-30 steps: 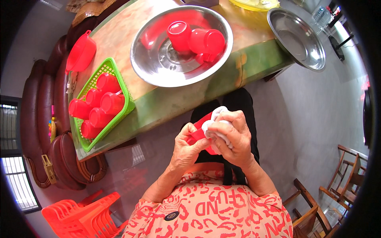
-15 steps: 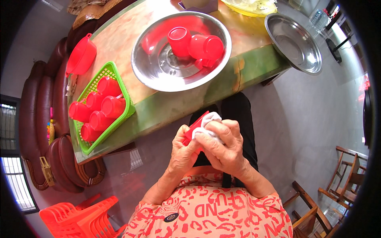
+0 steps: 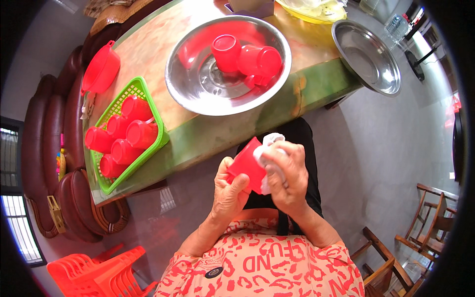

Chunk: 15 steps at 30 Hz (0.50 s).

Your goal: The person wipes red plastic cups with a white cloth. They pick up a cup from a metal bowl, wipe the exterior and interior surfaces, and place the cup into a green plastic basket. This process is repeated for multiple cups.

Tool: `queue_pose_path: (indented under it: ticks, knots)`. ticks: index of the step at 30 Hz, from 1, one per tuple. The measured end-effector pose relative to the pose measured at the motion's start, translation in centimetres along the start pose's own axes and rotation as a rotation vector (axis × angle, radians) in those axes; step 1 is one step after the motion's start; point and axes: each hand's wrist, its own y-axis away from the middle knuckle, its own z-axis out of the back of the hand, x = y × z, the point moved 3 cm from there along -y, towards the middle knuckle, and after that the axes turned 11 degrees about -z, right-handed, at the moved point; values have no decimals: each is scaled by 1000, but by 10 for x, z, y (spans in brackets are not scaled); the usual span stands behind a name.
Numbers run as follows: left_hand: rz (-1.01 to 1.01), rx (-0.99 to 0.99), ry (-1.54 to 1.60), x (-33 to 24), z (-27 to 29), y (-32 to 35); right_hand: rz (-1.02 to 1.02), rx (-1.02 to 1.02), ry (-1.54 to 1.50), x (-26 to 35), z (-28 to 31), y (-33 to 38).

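A red plastic cup (image 3: 247, 165) is held over my lap, tilted, just off the table's near edge. My left hand (image 3: 228, 190) grips its left side, thumb across the outside. White cloth (image 3: 271, 143) is bunched in my right hand (image 3: 287, 175), whose curled fingers press it against the cup's right side. Beyond my hands, a large steel basin (image 3: 193, 94) on the table holds more red cups (image 3: 260, 62). At the left, a green plastic basket (image 3: 141, 89) contains several upturned red cups (image 3: 141, 133).
A red plastic basin (image 3: 101, 69) rests at the table's far left. An empty steel basin (image 3: 366, 57) overhangs the right corner, beside a yellow basket (image 3: 316, 17). Red plastic chairs (image 3: 99, 272) stand lower left, wooden chairs (image 3: 386, 262) lower right, a brown leather sofa (image 3: 42, 148) along the left.
The cup has turned so more of its outer side shows. My right hand with the cloth has shifted from the cup's rim to its right side.
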Motion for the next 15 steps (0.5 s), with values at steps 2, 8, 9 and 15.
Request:
queue_pose_path:
  ticks: [2, 8, 9, 15]
  knots:
    - [-17, -53, 3, 2, 7, -1, 178, 1, 181, 13, -5, 7]
    - [-18, -90, 1, 4, 7, -1, 193, -51, 207, 7, -13, 15]
    - [-28, -88, -4, 3, 7, -1, 152, -39, 174, 6, -12, 12]
    - [-28, -69, -7, 2, 4, 1, -310, 7, -325, -19, -12, 7]
